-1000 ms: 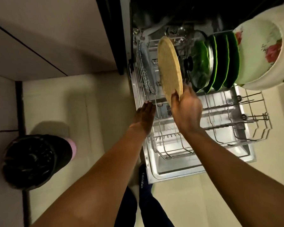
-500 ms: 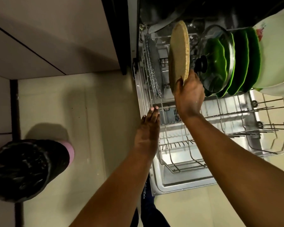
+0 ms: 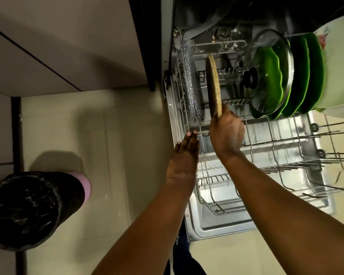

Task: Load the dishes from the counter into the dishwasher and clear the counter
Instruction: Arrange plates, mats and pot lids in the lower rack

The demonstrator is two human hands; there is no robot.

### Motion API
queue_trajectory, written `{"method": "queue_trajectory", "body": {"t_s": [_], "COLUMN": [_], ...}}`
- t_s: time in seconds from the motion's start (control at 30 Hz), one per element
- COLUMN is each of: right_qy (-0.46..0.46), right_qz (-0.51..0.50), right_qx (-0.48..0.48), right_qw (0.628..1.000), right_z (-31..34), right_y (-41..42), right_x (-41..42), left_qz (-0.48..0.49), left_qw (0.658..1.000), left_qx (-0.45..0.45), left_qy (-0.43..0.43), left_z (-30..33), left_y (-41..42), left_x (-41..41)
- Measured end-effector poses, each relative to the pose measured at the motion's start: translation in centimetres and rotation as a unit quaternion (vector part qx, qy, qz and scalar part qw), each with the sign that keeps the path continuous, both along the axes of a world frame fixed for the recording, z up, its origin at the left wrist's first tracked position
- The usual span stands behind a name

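The right hand (image 3: pixel 225 133) grips the lower edge of a round wooden board (image 3: pixel 213 87), standing it on edge in the dishwasher rack (image 3: pixel 270 143) — mid-slotting, it appears. The left hand (image 3: pixel 184 155), fingers straight, hovers beside the rack's rim. The board's face points toward the glass lid (image 3: pixel 270 74) beyond; its long axis runs away from the hands. Next: seat it between tines.

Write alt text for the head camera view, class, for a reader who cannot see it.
A person's right hand stands a round wooden board on edge in a dishwasher's lower rack, beside a glass lid and green plates; the left hand hovers open.
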State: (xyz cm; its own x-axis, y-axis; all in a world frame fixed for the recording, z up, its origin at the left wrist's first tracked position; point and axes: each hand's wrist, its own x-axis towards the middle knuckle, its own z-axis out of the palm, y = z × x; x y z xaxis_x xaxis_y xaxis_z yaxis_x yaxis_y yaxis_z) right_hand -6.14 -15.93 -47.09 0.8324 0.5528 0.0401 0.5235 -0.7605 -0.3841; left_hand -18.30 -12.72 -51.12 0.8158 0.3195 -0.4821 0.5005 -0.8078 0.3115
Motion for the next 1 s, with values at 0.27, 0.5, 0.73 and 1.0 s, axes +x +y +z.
{"method": "queue_trajectory", "body": {"t_s": [0.27,0.5,0.73,1.0], "right_qy": [0.019,0.165,0.070,0.085], "right_qz": [-0.027,-0.053,0.018,0.061], "right_qx": [-0.066,-0.047,-0.067,-0.077], "right_qw": [0.997,0.984,0.995,0.992], "right_z": [0.5,0.5,2.5,8.6], "right_y": [3.0,5.4,-0.5,-4.1], "right_x": [2.4,4.3,-0.5,-9.8], "left_qz": [0.022,0.015,0.024,0.102], "left_qw": [0.999,0.998,0.993,0.991], "left_qx": [-0.024,-0.041,-0.015,0.072], "left_qy": [-0.034,-0.033,-0.115,-0.056], "left_z": [-0.4,0.6,3.6,11.5], "left_y": [0.2,0.6,1.6,4.4], "left_x": [-0.3,-0.5,-4.9,-15.7]}}
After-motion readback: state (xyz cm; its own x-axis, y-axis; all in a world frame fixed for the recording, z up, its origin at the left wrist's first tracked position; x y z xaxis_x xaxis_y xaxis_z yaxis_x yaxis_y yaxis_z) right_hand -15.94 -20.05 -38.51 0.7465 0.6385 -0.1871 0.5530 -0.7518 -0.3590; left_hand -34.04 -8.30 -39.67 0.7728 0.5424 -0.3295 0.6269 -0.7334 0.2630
